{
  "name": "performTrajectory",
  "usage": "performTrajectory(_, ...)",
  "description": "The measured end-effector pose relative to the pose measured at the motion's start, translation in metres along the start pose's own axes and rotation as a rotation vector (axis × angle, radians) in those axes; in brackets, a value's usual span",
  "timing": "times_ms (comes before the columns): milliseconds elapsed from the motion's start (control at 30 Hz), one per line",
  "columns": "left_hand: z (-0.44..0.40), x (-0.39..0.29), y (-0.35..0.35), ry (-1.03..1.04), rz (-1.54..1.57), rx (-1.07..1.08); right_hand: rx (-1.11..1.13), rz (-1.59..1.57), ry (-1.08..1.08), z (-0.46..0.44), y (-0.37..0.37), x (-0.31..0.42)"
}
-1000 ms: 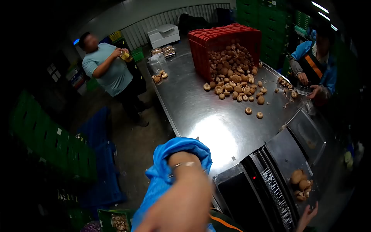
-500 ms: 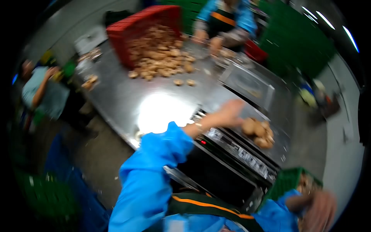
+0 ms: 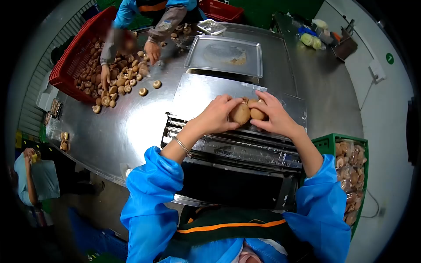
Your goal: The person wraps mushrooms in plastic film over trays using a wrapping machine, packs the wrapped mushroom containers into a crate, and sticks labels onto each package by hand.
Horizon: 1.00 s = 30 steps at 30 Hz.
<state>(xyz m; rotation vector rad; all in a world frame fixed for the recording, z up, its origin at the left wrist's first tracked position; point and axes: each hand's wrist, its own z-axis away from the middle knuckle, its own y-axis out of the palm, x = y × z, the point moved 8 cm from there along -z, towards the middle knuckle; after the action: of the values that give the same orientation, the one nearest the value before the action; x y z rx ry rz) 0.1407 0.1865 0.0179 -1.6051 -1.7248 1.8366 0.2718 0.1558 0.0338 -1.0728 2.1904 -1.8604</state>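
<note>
In the middle of the head view, my left hand [image 3: 219, 115] curls around the left side of a small group of brown mushrooms [image 3: 240, 114]. From the other side, my right hand [image 3: 277, 115] closes its fingers on the right-hand mushroom [image 3: 257, 114] of the same group. Whether a tray lies beneath them is hidden. Both hands are just above the rear edge of a film-wrapping machine [image 3: 250, 151], whose rollers and dark front panel lie between my forearms.
Across the steel table [image 3: 144, 118], a co-worker's hands [image 3: 152, 51] reach among loose mushrooms beside a tipped red crate [image 3: 72, 65]. A metal tray [image 3: 258, 57] lies ahead of my hands. At right, a green crate [image 3: 328, 142] holds bagged mushrooms. Another person [image 3: 37, 177] is at far left.
My right hand has come from above the green crate to the mushrooms. My left hand now grips their other side. The view has turned, and the co-worker's hands have moved to the loose mushrooms.
</note>
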Motion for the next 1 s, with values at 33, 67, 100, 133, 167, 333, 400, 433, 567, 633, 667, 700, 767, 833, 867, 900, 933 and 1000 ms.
performTrajectory(33,0.0,0.005,-0.004,-0.065,0.099,-0.038,-0.028,-0.037,0.02,0.0,-0.003,-0.001)
performTrajectory(67,0.002,0.009,-0.01,-0.134,0.2,-0.075,-0.066,-0.166,0.084,0.003,-0.006,-0.01)
performTrajectory(100,0.006,0.012,-0.014,-0.207,0.303,-0.111,-0.102,-0.298,0.15,0.007,-0.008,-0.019)
performTrajectory(133,0.01,0.012,-0.022,-0.233,0.407,-0.205,-0.114,-0.346,0.178,0.01,-0.009,-0.022)
performTrajectory(167,0.012,0.01,-0.022,-0.171,0.325,-0.265,-0.098,-0.295,0.183,0.013,-0.005,-0.026)
performTrajectory(333,0.017,0.01,0.002,-0.268,0.457,-0.251,-0.307,0.042,0.105,0.013,-0.018,0.005)
performTrajectory(400,0.028,0.038,0.003,-0.466,0.648,-0.343,-0.156,0.1,-0.071,0.008,-0.02,0.025)
performTrajectory(433,0.033,0.039,-0.004,-0.5,0.906,-0.448,-0.079,0.128,-0.166,0.005,-0.018,0.034)
performTrajectory(567,0.044,0.046,-0.011,-0.487,0.957,-0.531,0.119,0.302,-0.326,-0.021,0.013,0.057)
performTrajectory(633,0.052,0.05,-0.012,-0.576,0.757,-0.387,0.172,0.487,-0.34,-0.031,0.032,0.063)
performTrajectory(667,0.051,0.048,-0.013,-0.482,0.844,-0.476,0.158,0.569,-0.354,-0.036,0.038,0.061)
performTrajectory(700,0.052,0.046,-0.01,-0.425,0.845,-0.463,0.184,0.613,-0.361,-0.036,0.043,0.059)
performTrajectory(767,0.05,0.056,0.006,-0.334,1.058,-0.493,0.126,0.452,-0.329,-0.035,0.039,0.064)
performTrajectory(833,0.05,0.054,0.01,-0.245,1.156,-0.541,0.105,0.408,-0.346,-0.035,0.029,0.081)
performTrajectory(867,0.042,0.058,0.02,-0.28,1.265,-0.615,0.057,0.321,-0.309,-0.032,0.019,0.071)
performTrajectory(900,0.05,0.041,0.004,-0.316,1.242,-0.61,-0.016,0.389,-0.345,-0.028,0.002,0.055)
performTrajectory(933,0.05,0.034,-0.002,-0.315,1.02,-0.58,-0.099,0.444,-0.372,-0.022,-0.012,0.04)
performTrajectory(1000,0.049,0.025,0.007,-0.264,0.581,-0.486,-0.454,-0.353,0.334,0.006,-0.045,-0.082)
